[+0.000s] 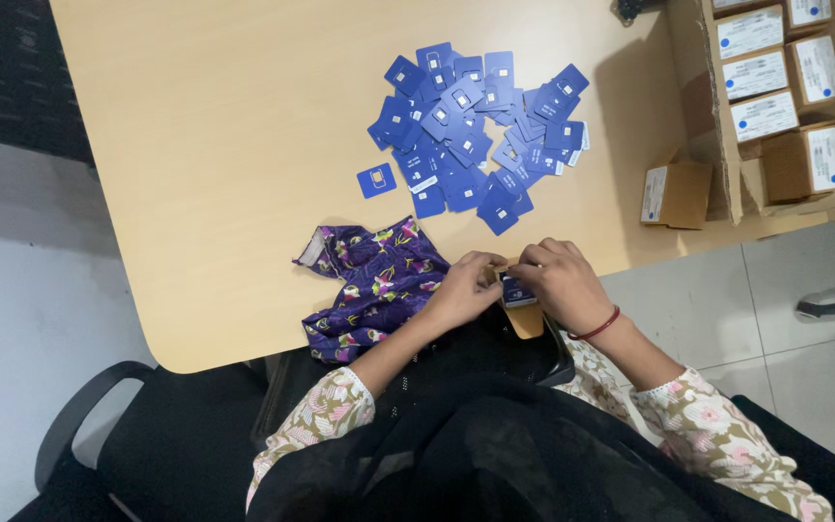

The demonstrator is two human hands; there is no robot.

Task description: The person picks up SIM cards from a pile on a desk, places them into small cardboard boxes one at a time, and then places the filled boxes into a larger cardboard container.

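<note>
Both hands meet at the near edge of the table (195, 193), right over the lap. The left hand (464, 288) and right hand (558, 280) pinch a small stack of blue cards (517, 291) together, fingers closed on it, probably to square it up over a little brown box (524, 319). The big pile of blue cards (480, 126) sits farther up the table, well apart. A purple flowered cloth (374, 285) lies beside the left hand. The box is mostly hidden.
</note>
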